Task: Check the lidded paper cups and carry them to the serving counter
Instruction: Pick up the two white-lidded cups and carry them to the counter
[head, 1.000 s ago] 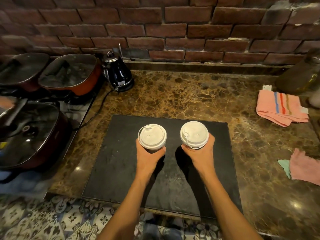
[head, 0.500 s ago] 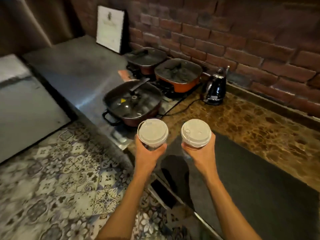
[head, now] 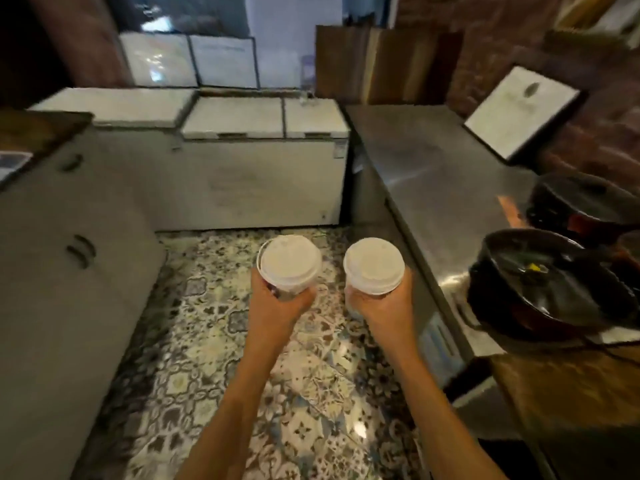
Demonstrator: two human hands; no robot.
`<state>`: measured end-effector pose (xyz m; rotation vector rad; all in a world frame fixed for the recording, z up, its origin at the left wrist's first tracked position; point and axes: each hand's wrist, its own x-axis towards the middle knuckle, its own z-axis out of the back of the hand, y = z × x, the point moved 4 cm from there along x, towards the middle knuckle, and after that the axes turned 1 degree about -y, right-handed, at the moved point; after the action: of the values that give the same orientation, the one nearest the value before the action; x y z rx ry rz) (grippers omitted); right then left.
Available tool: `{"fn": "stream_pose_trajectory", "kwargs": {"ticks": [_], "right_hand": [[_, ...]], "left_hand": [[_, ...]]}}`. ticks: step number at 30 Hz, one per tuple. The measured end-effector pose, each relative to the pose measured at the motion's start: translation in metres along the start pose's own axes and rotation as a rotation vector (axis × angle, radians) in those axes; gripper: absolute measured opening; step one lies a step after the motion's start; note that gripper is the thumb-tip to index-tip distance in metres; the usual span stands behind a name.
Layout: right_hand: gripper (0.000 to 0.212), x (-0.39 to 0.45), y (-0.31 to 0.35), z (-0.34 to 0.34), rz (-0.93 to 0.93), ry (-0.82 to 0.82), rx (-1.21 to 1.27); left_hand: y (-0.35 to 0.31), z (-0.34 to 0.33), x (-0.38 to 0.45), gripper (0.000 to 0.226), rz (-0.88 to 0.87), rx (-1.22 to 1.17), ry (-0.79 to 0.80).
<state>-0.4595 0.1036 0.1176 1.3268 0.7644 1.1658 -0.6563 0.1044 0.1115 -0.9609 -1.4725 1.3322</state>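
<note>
Your left hand (head: 277, 306) and right hand (head: 384, 306) each wrap their fingers round a lidded cup (head: 290, 265) (head: 374, 265) (both upright), so squeezing or tipping mid-walk risks popping a lid.

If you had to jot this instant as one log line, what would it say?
stage: carrying | left hand: holds lidded cup | right hand: holds lidded cup | both upright, over tiled floor
</note>
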Motion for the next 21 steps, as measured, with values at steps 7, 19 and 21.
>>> {"fn": "stream_pose_trajectory", "kwargs": {"ticks": [7, 19, 21], "right_hand": [[0.086, -0.011, 0.042, -0.237, 0.007, 0.475, 0.146], [0.084, -0.095, 0.116, -0.561, 0.156, 1.142, 0.275], [0.082, -0.115, 0.131, -0.603, 0.169, 1.227, 0.298]], "left_hand": [[0.001, 0.207, 0.033, 0.089, -0.011, 0.032, -0.428], [-0.015, 0.472, 0.037, 0.093, -0.023, 0.21, -1.116], [-0.019, 0.505, 0.032, 0.092, -0.012, 0.224, -1.204]]}}
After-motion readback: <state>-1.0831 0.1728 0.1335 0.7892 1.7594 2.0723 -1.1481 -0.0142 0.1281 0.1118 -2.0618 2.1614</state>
